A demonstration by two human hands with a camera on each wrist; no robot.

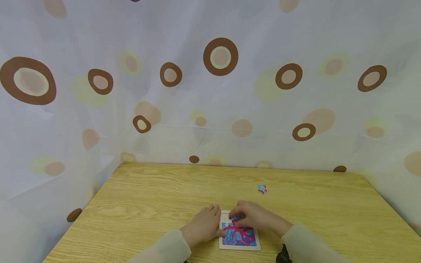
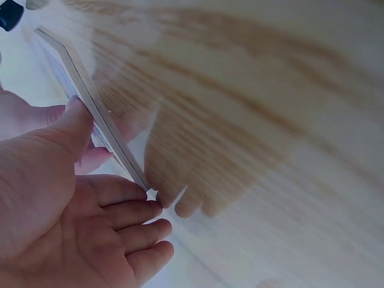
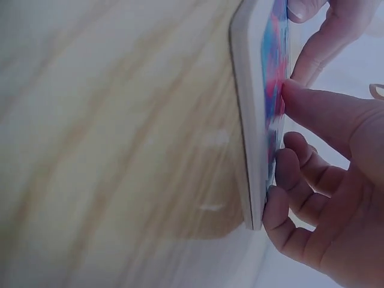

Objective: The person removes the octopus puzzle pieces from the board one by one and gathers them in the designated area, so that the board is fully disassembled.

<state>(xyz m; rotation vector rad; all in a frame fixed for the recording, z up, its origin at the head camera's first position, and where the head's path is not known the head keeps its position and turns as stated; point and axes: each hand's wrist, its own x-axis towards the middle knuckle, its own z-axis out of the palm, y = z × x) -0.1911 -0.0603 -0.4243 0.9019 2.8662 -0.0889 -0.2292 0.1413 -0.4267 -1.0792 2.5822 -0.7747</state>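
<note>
A small jigsaw puzzle (image 1: 238,237) in a white frame lies on the table, showing a pink octopus on blue and purple. Bare white backing shows at its upper left. My left hand (image 1: 204,225) rests along the frame's left edge, fingers extended; in the left wrist view its thumb (image 2: 77,123) lies over the rim. My right hand (image 1: 251,215) bends over the top of the puzzle. Its fingers and thumb pinch a puzzle piece (image 1: 235,219) at the octopus's head, mostly hidden by the hand. In the right wrist view, the thumb (image 3: 312,111) touches the picture surface.
One loose blue and pink puzzle piece (image 1: 262,189) lies on the wooden table (image 1: 158,193), behind and right of the frame. A pale curtain (image 1: 210,102) with brown circles stands behind the table. Something black (image 1: 283,255) shows by the right sleeve.
</note>
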